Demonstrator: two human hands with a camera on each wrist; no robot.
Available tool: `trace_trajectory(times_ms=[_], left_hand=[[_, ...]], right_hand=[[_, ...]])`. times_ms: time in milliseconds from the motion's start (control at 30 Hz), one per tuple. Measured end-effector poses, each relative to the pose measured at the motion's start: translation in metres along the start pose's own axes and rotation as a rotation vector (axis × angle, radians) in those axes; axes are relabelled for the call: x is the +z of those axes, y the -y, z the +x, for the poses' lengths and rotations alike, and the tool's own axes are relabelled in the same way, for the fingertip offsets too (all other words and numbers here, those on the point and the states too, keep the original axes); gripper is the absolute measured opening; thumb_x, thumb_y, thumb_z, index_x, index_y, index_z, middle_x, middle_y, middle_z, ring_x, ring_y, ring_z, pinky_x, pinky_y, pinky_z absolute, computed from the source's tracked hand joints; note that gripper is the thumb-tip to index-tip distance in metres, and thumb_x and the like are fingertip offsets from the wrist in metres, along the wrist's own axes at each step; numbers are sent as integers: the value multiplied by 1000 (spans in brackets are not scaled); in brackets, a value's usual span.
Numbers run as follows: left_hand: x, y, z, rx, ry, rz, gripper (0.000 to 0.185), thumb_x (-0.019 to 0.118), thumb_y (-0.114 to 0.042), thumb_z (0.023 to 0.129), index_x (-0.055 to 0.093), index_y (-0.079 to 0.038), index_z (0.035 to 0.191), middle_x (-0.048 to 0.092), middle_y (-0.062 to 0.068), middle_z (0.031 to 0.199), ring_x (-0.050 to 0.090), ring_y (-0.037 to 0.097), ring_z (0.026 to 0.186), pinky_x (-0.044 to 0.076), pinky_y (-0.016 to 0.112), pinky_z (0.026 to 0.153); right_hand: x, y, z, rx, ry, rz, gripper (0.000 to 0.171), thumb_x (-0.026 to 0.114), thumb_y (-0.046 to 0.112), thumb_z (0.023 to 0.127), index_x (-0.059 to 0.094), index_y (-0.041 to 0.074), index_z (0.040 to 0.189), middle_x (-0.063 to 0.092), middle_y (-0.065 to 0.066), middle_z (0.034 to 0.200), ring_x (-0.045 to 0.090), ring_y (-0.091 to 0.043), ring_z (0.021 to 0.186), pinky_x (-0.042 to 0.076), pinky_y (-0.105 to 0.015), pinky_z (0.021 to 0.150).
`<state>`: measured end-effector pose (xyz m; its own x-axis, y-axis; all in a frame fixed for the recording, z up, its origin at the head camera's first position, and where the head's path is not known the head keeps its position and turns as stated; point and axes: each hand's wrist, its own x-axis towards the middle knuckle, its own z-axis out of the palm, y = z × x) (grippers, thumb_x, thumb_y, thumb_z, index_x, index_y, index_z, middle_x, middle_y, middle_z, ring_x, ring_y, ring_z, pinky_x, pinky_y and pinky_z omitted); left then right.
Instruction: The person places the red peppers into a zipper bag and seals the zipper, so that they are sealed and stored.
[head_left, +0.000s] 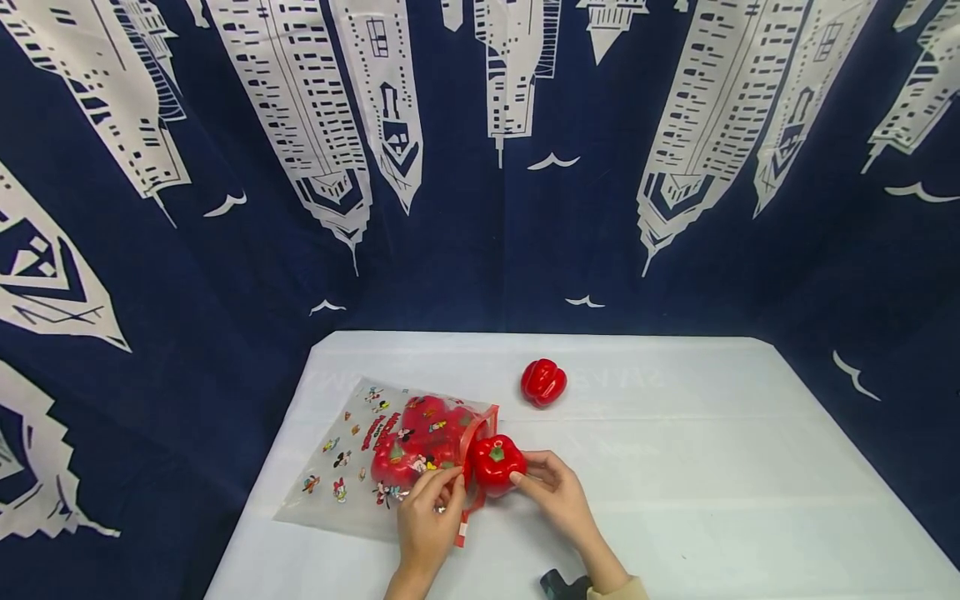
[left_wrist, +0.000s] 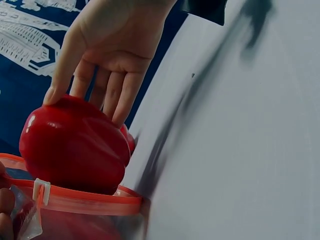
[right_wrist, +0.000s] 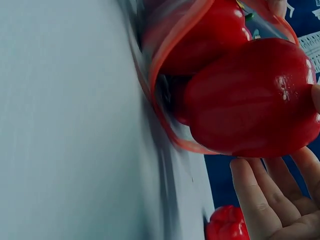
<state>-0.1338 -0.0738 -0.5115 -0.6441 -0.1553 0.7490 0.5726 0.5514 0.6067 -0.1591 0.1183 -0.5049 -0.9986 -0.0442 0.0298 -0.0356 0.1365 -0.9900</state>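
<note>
A clear zip bag (head_left: 337, 500) with cartoon prints and a red zip edge lies on its side, its mouth turned right. Several red bell peppers (head_left: 431, 421) show through the plastic. At the near side of the mouth, my left hand (head_left: 427, 521) pinches the bag's rim. A glossy red bell pepper (head_left: 497, 465) with a green stem sits right at the opening. My right hand (head_left: 558, 496) grips that pepper between thumb and fingers from the right. The right wrist view shows the held pepper (right_wrist: 255, 100) partly inside the red rim, against another pepper (right_wrist: 207, 42).
One more red bell pepper (head_left: 543, 383) lies on the white table (head_left: 675, 467) beyond the bag. A white slider (left_wrist: 42, 192) sits on the zip edge. A dark object (head_left: 562, 585) is beside my right wrist. Behind the table hangs a navy cloth (head_left: 502, 242) with white buildings.
</note>
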Motion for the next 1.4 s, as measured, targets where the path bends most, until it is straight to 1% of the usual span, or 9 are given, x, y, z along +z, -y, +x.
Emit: trace_trajectory(times_ms=[133, 333, 600, 700, 867, 1000, 1233, 1333, 1400], left_hand=[[0, 0, 0, 10, -3, -15, 14, 70, 2, 75, 71, -3, 89, 63, 0, 77, 48, 1, 53, 42, 12, 49], [0, 0, 0, 17, -7, -18, 14, 70, 1, 76, 72, -4, 89, 63, -1, 77, 48, 1, 53, 41, 12, 49], [-1, -2, 0, 15, -17, -17, 14, 70, 2, 75, 72, -3, 89, 63, 0, 77, 48, 2, 54, 41, 12, 48], [-1, -3, 1, 14, -20, -19, 14, 71, 2, 75, 72, -2, 89, 63, 0, 76, 48, 3, 54, 41, 12, 48], [-2, -5, 2, 18, -27, -20, 15, 71, 3, 74, 72, -2, 88, 63, -1, 75, 48, 3, 53, 40, 12, 48], [-2, -5, 2, 22, -35, -12, 15, 71, 2, 74, 72, -3, 88, 64, 0, 76, 49, 3, 54, 41, 12, 48], [-2, -5, 2, 34, -37, -17, 14, 71, 2, 75, 72, -3, 88, 65, 1, 79, 50, 4, 55, 42, 12, 49], [-2, -6, 2, 32, -36, -22, 14, 71, 2, 75, 72, -3, 88, 65, 1, 79, 50, 4, 55, 42, 12, 49], [-2, -6, 2, 31, -35, -27, 14, 71, 3, 75, 72, -3, 88, 65, 2, 79, 50, 4, 55, 42, 12, 49]], right_hand=[[6, -1, -1, -21, 22, 21, 37, 74, 15, 81, 59, 0, 111, 62, -16, 113, 63, -28, 100, 53, -29, 79], [13, 2, -3, -20, 71, 58, 35, 72, 9, 82, 57, -2, 111, 60, -19, 113, 63, -30, 100, 53, -30, 78], [20, 25, -11, -21, 132, 29, 35, 70, 7, 83, 54, -7, 110, 60, -25, 111, 63, -35, 98, 54, -32, 77], [22, 18, -8, -22, 138, 38, 36, 71, 8, 83, 53, -5, 111, 61, -24, 109, 65, -32, 95, 54, -32, 77], [26, -2, -2, -48, 150, 27, 39, 73, 14, 81, 53, -1, 111, 64, -20, 107, 66, -26, 92, 54, -31, 75], [29, -9, 0, -67, 168, 6, 41, 75, 19, 80, 53, 1, 109, 64, -19, 106, 67, -23, 90, 54, -30, 74], [33, -10, 0, -69, 200, -7, 41, 76, 18, 80, 54, 1, 109, 65, -19, 105, 67, -23, 88, 55, -29, 72], [34, -6, -2, -64, 206, -24, 38, 74, 17, 81, 54, 1, 108, 64, -20, 105, 67, -25, 89, 55, -30, 71], [35, 2, -4, -68, 219, -29, 36, 74, 14, 81, 54, -1, 107, 64, -22, 104, 67, -28, 89, 55, -31, 70]])
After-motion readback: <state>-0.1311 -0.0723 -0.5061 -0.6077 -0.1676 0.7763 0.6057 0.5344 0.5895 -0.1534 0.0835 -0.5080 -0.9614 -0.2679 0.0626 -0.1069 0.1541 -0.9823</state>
